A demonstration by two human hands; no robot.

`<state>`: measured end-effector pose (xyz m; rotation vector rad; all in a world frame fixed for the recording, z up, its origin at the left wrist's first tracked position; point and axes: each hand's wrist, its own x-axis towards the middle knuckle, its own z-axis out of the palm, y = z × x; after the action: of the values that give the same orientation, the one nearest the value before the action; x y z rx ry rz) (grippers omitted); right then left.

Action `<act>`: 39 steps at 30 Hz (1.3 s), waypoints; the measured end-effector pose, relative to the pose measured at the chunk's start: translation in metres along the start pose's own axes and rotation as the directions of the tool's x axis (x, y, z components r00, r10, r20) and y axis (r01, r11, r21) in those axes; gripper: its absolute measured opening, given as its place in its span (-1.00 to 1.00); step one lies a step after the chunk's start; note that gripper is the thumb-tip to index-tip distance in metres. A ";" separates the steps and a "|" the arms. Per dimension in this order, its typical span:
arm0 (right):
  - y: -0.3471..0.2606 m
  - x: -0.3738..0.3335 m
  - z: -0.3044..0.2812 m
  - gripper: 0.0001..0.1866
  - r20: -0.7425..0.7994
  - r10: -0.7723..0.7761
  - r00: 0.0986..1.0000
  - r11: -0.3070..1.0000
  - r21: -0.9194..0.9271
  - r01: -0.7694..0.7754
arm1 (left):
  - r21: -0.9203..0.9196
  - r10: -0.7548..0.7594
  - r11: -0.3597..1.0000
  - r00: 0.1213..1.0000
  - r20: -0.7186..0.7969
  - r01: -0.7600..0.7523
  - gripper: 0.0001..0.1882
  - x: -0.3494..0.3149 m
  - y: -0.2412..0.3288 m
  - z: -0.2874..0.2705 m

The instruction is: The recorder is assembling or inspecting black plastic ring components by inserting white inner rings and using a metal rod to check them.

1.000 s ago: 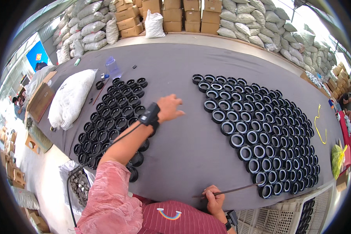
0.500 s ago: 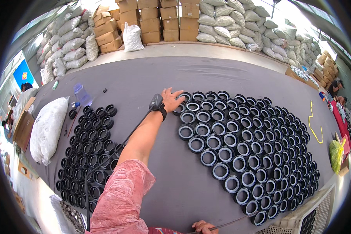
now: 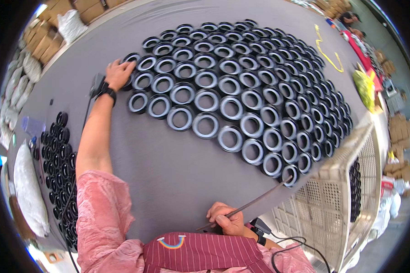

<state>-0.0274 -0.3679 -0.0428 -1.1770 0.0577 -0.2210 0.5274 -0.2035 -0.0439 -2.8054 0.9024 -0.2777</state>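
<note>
A large group of black rings with pale inner rims point(image 3: 206, 100) lies on the grey table point(image 3: 159, 173). My left hand point(image 3: 119, 74) reaches to the group's far left edge. Its fingers are stretched out against the outermost rings, partly covering one. Close to my body, my right hand point(image 3: 228, 219) is closed around a thin dark rod point(image 3: 259, 199). The rod slants up to the right, and its far tip reaches the opening of the nearest ring point(image 3: 290, 175) at the group's corner. A second group of black rings point(image 3: 61, 159) lies left of my left arm.
A cream plastic crate point(image 3: 323, 200) stands at the table's right edge, with more black pieces behind its wall. A filled white bag point(image 3: 28, 191) and a clear bottle point(image 3: 33, 126) are at the left. Yellow strap point(image 3: 325, 52) and a yellow bag point(image 3: 364, 88) lie at the far right.
The view has turned toward the right and nearer the large group. My right hand and the rod now show more fully, with the crate beside them. My left hand stays by the group's left edge.
</note>
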 end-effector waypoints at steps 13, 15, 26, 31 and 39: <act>-0.100 -0.102 -0.180 -0.69 -0.728 -0.434 0.530 0.334 -0.676 -0.657 | -0.511 -0.112 0.845 0.883 -0.455 -0.156 -0.51 -0.100 0.065 -0.061; -0.088 -0.117 -0.195 -0.58 -0.704 -0.436 0.561 0.298 -0.701 -0.648 | -0.551 -0.016 0.783 0.876 -0.481 -0.289 -0.53 -0.122 0.113 -0.079; -0.081 -0.084 -0.258 -0.42 -0.781 -0.420 0.462 0.387 -0.614 -0.688 | -0.576 0.396 0.550 0.797 -0.457 -0.604 -0.41 -0.225 0.296 -0.143; -0.093 -0.073 -0.257 -0.48 -0.753 -0.400 0.522 0.359 -0.653 -0.667 | -0.595 0.505 0.459 0.744 -0.436 -0.660 -0.35 -0.234 0.337 -0.156; -0.125 -0.056 -0.257 -0.55 -0.789 -0.299 0.537 0.150 -0.595 -0.790 | -0.526 0.552 0.488 0.713 -0.433 -0.697 -0.29 -0.233 0.370 -0.162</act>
<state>-0.1406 -0.6360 -0.0308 -2.2786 1.5666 -0.3591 0.0980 -0.3804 -0.0005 -2.7134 2.4354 -0.1430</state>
